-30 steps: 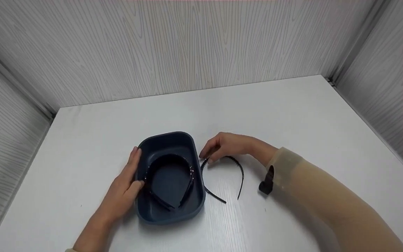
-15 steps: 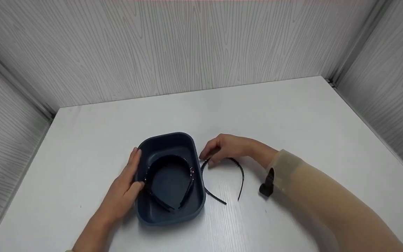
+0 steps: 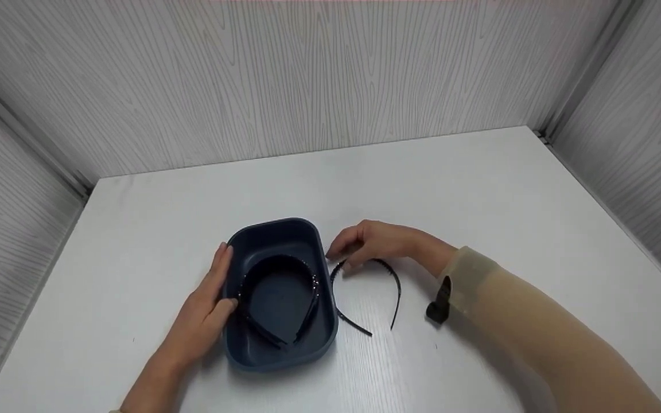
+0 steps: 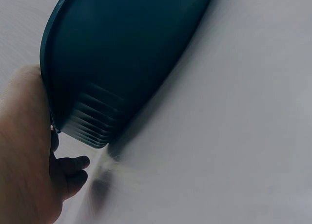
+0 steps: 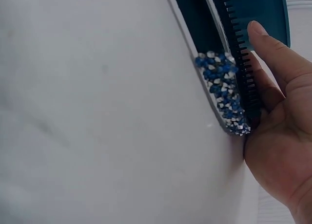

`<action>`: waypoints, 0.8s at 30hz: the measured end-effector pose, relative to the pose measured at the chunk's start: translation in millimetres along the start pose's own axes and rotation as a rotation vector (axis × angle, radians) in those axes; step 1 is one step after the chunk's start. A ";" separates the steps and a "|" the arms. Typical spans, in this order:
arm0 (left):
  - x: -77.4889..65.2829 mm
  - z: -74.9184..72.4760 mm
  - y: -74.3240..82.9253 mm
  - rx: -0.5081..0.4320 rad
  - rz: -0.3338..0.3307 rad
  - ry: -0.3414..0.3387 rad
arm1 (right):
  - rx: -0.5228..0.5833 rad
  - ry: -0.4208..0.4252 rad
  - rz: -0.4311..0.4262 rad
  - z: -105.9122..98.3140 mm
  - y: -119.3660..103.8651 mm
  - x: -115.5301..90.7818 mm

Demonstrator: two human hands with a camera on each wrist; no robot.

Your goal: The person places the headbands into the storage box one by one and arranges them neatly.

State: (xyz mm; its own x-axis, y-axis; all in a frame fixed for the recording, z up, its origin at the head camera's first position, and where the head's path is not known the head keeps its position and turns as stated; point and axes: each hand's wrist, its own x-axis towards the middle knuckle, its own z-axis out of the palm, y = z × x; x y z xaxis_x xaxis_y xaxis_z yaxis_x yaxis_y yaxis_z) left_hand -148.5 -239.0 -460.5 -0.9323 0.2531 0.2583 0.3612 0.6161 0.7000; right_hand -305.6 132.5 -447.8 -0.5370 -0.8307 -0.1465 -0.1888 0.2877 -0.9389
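In the head view a dark blue rectangular bin sits on the white table. My left hand holds the bin's left side, thumb at the rim and fingers along the outer wall; the left wrist view shows that ribbed outer wall beside the hand. A black toothed headband stands just right of the bin, its ends toward me. My right hand pinches its far-left part. In the right wrist view the headband carries blue and clear rhinestones, with the thumb next to its teeth.
Inside the bin lies another dark headband with shiny stones, its ends toward me. A black strap with a clip hangs from the right sleeve. Grey wood-grain panels enclose the table at the back and both sides.
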 end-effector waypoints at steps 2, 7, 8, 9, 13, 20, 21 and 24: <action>0.3 0.0 0.1 0.005 -0.008 -0.002 | -0.014 -0.001 0.000 0.7 -0.4 -0.1; 1.0 0.9 -0.8 0.017 -0.018 -0.004 | -0.060 0.000 -0.004 2.4 0.1 0.5; 1.1 1.1 -0.9 0.015 -0.017 -0.004 | -0.071 0.004 -0.004 2.6 0.7 0.7; 1.2 1.3 -1.1 0.014 -0.014 -0.004 | -0.080 0.006 -0.003 2.8 0.8 0.5; 0.8 1.4 -0.7 0.009 -0.004 0.001 | -0.125 0.011 -0.006 3.1 1.9 1.2; 0.4 0.9 0.0 0.013 0.000 0.003 | -0.195 0.018 -0.035 3.7 0.3 1.9; 0.4 0.9 0.1 0.014 0.000 0.002 | -0.200 0.018 -0.038 3.8 0.1 2.0; 0.7 0.7 -0.2 0.014 -0.004 -0.005 | -0.217 0.021 -0.040 4.0 0.8 2.3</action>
State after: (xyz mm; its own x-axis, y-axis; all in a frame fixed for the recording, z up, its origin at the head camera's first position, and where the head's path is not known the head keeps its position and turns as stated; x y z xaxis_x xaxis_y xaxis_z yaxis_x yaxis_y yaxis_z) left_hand -149.2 -238.4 -460.9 -0.9337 0.2542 0.2521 0.3576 0.6272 0.6919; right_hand -303.7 129.0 -450.1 -0.5420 -0.8342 -0.1019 -0.3819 0.3525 -0.8543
